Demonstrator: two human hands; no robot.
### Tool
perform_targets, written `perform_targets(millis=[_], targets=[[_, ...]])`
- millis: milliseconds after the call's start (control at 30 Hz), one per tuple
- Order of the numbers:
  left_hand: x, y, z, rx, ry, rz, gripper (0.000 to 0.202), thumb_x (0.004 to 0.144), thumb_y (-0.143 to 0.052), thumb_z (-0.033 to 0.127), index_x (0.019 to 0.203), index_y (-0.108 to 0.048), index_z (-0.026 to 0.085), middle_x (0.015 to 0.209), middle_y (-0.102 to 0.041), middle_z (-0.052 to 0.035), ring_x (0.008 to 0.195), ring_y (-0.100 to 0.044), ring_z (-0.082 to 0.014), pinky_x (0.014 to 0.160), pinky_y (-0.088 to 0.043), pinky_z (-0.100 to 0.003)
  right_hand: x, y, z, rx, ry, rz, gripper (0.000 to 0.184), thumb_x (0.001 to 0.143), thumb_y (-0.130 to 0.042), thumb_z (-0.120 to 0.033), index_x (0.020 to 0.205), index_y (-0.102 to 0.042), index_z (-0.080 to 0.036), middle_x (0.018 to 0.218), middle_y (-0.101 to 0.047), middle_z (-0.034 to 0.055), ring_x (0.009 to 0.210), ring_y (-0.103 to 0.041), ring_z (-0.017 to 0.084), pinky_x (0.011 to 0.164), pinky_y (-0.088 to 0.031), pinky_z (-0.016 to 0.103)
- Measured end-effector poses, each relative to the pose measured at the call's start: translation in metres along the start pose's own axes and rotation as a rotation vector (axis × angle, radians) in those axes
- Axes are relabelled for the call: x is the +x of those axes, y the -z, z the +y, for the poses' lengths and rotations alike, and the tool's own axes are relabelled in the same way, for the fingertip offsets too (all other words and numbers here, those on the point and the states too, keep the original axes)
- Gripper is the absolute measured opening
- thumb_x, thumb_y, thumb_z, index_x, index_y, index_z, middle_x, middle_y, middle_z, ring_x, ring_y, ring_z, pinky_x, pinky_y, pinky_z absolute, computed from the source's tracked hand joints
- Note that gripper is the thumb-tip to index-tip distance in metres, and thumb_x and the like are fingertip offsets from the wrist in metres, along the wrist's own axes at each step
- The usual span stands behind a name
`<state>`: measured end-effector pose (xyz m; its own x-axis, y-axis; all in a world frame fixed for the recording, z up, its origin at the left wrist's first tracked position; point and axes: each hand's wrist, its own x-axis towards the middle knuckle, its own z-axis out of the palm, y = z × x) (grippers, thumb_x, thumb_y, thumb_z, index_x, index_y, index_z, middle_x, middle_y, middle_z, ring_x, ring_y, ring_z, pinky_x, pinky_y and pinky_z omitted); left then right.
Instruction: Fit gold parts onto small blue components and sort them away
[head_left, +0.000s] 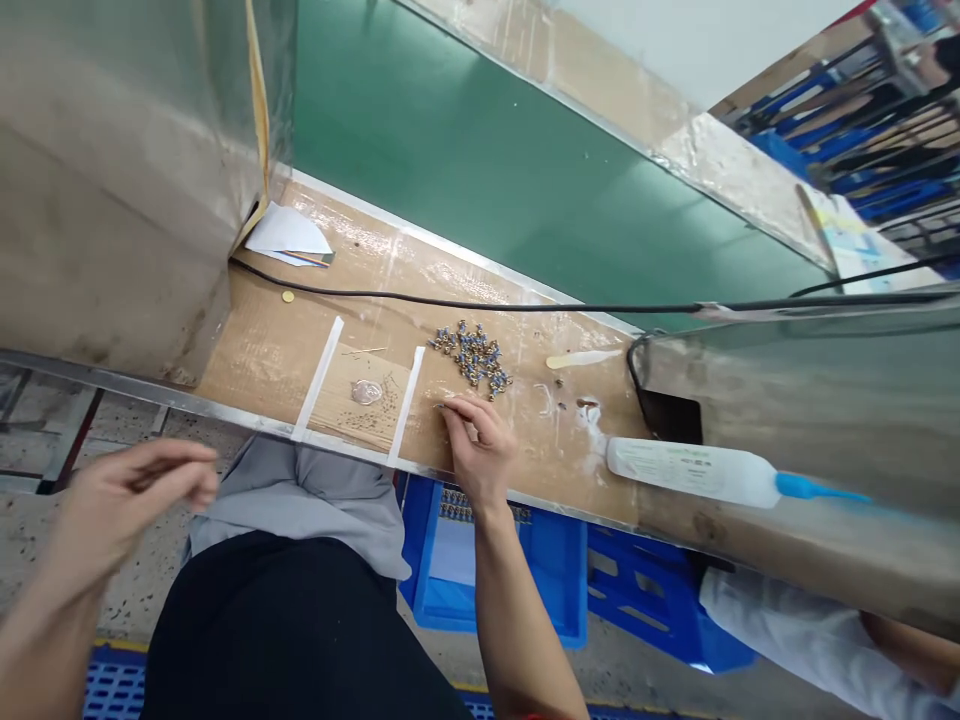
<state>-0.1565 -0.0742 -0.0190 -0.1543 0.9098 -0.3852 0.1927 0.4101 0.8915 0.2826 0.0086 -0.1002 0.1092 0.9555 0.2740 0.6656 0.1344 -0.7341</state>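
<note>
My right hand (pixel 478 440) rests on the brown bench top (pixel 262 340), fingers pinched together on a tiny part I cannot make out. Just beyond its fingertips lies a pile of several small blue and brass parts (pixel 474 355). My left hand (pixel 131 500) hangs off the bench at the lower left, above the floor, fingers loosely curled and thumb near the forefinger; nothing shows in it. Left of my right hand, two white tape strips (pixel 319 378) frame a patch with a small clear blob (pixel 366 392) and scattered specks.
A white glue bottle with a blue nozzle (pixel 705 472) lies at the bench's right. A black cable (pixel 450 300) crosses the bench; a green conveyor belt (pixel 487 170) runs behind. Blue crates (pixel 555 570) sit below. Another person's white sleeve (pixel 787 630) shows at lower right.
</note>
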Motion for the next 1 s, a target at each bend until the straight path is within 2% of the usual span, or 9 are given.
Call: perform_targets(millis=[67,167,233,300,400,533,733,1000], targets=[[0.013,-0.038,-0.007,-0.155,0.035,-0.102,0.022,0.092,-0.092,0.049,0.105,-0.091,0.031,0.089,-0.088,-0.0028,0.070,-0.082,-0.0230,0.068,-0.073,-0.037,0.000,0.001,-0.006,-0.049,0.049,-0.010,0.017,0.107,-0.073,-0.036,0.109,-0.087,-0.027,0.114,-0.086,0.0071,0.110,-0.081,0.026,0.103,-0.067,0.046],[0.032,-0.087,-0.003,-0.334,0.038,-0.200,0.036,0.091,-0.093,0.047,0.116,-0.089,0.022,0.097,-0.090,-0.0100,0.074,-0.084,-0.0231,0.072,-0.074,-0.036,-0.002,0.000,-0.022,-0.035,0.075,0.020,0.014,0.107,-0.074,-0.034,0.111,-0.087,-0.028,0.114,-0.085,0.0066,0.109,-0.081,0.026,0.101,-0.068,0.045],[0.042,-0.108,0.001,-0.389,0.011,-0.223,0.038,0.092,-0.093,0.045,0.120,-0.088,0.019,0.102,-0.091,-0.0109,0.077,-0.085,-0.0225,0.075,-0.074,-0.034,-0.003,-0.001,-0.037,-0.018,0.098,0.014,0.013,0.107,-0.075,-0.033,0.112,-0.087,-0.029,0.115,-0.085,0.0067,0.110,-0.081,0.026,0.099,-0.068,0.045],[0.047,-0.121,0.000,-0.410,-0.013,-0.231,0.038,0.095,-0.091,0.044,0.124,-0.086,0.019,0.107,-0.091,-0.0111,0.082,-0.086,-0.0224,0.079,-0.074,-0.034,-0.003,-0.003,-0.053,-0.012,0.134,-0.008,0.012,0.107,-0.076,-0.031,0.112,-0.087,-0.031,0.115,-0.084,0.0065,0.110,-0.081,0.026,0.097,-0.069,0.045],[0.050,-0.131,-0.009,-0.410,-0.031,-0.242,0.040,0.098,-0.087,0.044,0.128,-0.085,0.019,0.113,-0.091,-0.0119,0.089,-0.087,-0.0233,0.085,-0.075,-0.036,0.000,-0.008,-0.072,0.005,0.193,-0.023,0.013,0.107,-0.075,-0.028,0.112,-0.086,-0.032,0.112,-0.084,0.0055,0.106,-0.082,0.025,0.094,-0.070,0.043],[0.051,-0.136,-0.015,-0.399,-0.039,-0.242,0.041,0.098,-0.086,0.047,0.128,-0.084,0.019,0.114,-0.091,-0.0120,0.089,-0.087,-0.0241,0.086,-0.075,-0.037,0.007,-0.018,-0.083,0.023,0.234,-0.002,0.012,0.107,-0.076,-0.026,0.113,-0.085,-0.031,0.109,-0.084,0.0046,0.101,-0.082,0.023,0.091,-0.071,0.042],[0.055,-0.134,-0.007,-0.409,-0.059,-0.226,0.033,0.101,-0.083,0.045,0.121,-0.083,0.019,0.111,-0.091,-0.0106,0.079,-0.086,-0.0211,0.081,-0.073,-0.033,0.012,-0.032,-0.085,0.022,0.291,-0.052,0.016,0.109,-0.072,-0.023,0.113,-0.085,-0.031,0.110,-0.085,0.0048,0.102,-0.083,0.023,0.092,-0.070,0.041],[0.052,-0.136,-0.011,-0.484,-0.060,-0.230,0.028,0.100,-0.083,0.043,0.111,-0.071,0.020,0.100,-0.090,-0.0091,0.090,-0.088,-0.0255,0.074,-0.072,-0.032,0.015,-0.044,-0.083,-0.002,0.324,-0.082,0.019,0.111,-0.068,-0.023,0.114,-0.085,-0.032,0.112,-0.085,0.0057,0.104,-0.083,0.023,0.094,-0.070,0.043]])
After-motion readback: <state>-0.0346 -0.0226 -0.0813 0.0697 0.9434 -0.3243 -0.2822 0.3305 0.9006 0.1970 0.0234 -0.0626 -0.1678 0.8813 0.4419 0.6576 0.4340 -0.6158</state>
